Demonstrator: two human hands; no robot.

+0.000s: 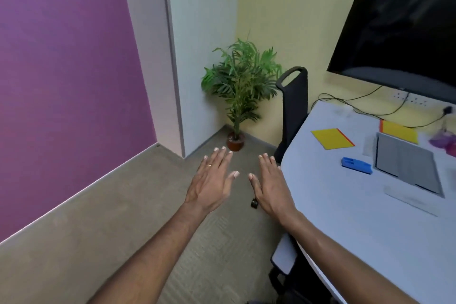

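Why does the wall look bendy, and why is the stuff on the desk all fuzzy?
Head view: the wide-angle lens bows the white wall edge; the grey sheet on the desk is smeared, probably motion blur; the left hand and right hand look sharper; the dark monitor shows faint glare; light is soft, without hard shadows.

Hands: left hand (211,181) and right hand (271,186) are hovering side by side over the floor (98,229), just left of the table (345,217).
Table: a card (332,138) and a block (356,166) are lying on it, with the monitor (399,32) rising behind them.
Corner: the plant (240,76) is standing beyond the hands.
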